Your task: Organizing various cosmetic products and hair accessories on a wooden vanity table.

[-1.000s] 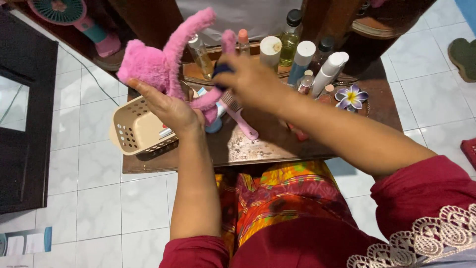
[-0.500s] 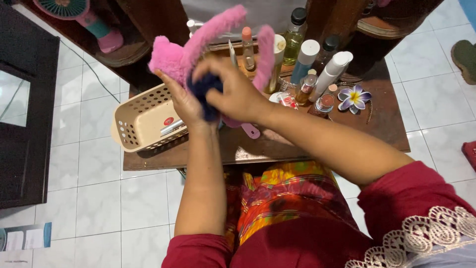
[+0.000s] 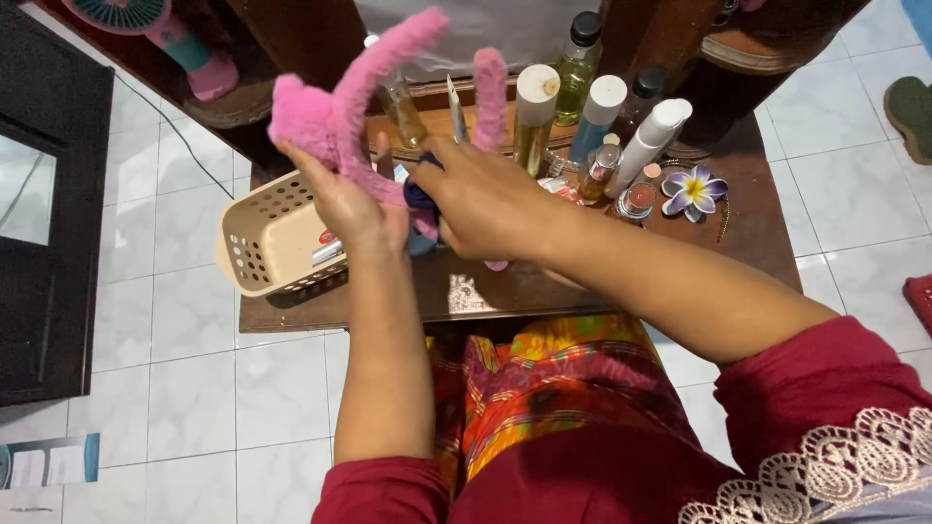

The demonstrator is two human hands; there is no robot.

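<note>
My left hand (image 3: 348,206) grips a fluffy pink headband (image 3: 335,102) and holds it up above a beige perforated basket (image 3: 267,243). The band's two furry ends point upward. My right hand (image 3: 481,199) is closed around a small dark blue soft item (image 3: 419,194), pressed against the headband's lower part, right beside my left hand. Both hands hover over a dark wooden table (image 3: 544,281).
Several bottles and tubes (image 3: 592,107) stand at the table's back, with small jars and a white and purple flower (image 3: 692,189) to the right. A pink comb tip shows under my right hand. A teal and pink hand fan (image 3: 160,34) lies at the upper left. White tiled floor surrounds the table.
My right hand brought the dark blue item from the bottles to the headband and now sits lower, by my left hand. The headband shifted slightly and stays raised.
</note>
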